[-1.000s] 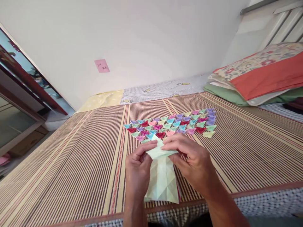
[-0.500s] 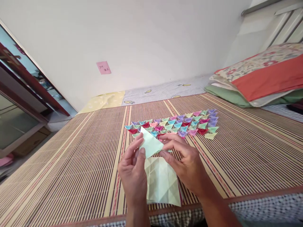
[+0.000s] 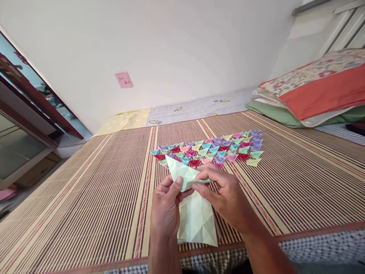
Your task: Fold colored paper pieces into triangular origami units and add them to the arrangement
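A pale green sheet of origami paper [image 3: 182,171], folded into a triangular shape, is held up between both hands. My left hand [image 3: 167,205] pinches its lower left part, thumb on the near face. With thumb and fingers, my right hand [image 3: 222,190] grips the right side, where the paper curves over. Beneath the hands lies a stack of creased pale green paper [image 3: 198,222], its top sheet marked with fold lines. Beyond them, several rows of small folded paper pieces [image 3: 213,150] in many colours stand on the striped mat.
The striped bamboo mat [image 3: 94,201] covers the bed. Folded bedding [image 3: 322,95] is piled at the right rear. A pink note [image 3: 124,80] is stuck to the white wall [image 3: 182,49]. At the left is a doorway [image 3: 54,91].
Both hands have shifted slightly to the right with the paper. The paper has opened into a longer shape, its right side now curved under my right fingers. My left thumb has moved across its face.
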The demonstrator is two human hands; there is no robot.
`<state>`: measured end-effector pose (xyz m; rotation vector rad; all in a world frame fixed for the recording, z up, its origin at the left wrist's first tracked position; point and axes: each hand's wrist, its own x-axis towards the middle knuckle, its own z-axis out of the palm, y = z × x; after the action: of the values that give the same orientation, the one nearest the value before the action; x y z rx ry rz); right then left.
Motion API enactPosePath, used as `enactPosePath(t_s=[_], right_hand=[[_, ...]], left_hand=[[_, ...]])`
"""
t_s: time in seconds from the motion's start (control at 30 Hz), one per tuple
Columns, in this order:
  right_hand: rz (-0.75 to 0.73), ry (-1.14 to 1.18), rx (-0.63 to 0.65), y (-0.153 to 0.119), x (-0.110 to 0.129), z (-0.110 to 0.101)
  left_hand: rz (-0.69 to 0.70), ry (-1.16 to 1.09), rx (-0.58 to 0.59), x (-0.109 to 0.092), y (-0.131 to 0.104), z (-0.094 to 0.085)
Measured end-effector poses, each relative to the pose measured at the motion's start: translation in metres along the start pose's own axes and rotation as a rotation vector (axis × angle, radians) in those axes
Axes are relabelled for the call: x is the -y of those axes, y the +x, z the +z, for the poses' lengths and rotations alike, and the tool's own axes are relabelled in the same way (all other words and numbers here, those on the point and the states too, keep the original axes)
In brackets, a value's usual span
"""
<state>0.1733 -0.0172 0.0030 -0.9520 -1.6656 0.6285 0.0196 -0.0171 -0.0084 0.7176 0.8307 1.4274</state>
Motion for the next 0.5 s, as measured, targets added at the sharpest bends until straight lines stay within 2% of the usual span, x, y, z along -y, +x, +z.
enactPosePath(t_s=[0.13,0.23,0.5], right_hand=[[0.056,-0.031,-0.114,0.0,-0.0022,0.0056],[0.067,-0.063,-0.153,-0.0004,-0.0032,0.0076],[0.033,-0.092,-0.147,0.0,-0.0043,0.0039]], left_hand=[[0.015,0.007,0.009,0.0024,-0.002,0.0071],[0.026,0.03,0.019,0.0042,-0.0032,0.0097],[0.037,0.077,0.009,0.0102,-0.0028,0.0102]])
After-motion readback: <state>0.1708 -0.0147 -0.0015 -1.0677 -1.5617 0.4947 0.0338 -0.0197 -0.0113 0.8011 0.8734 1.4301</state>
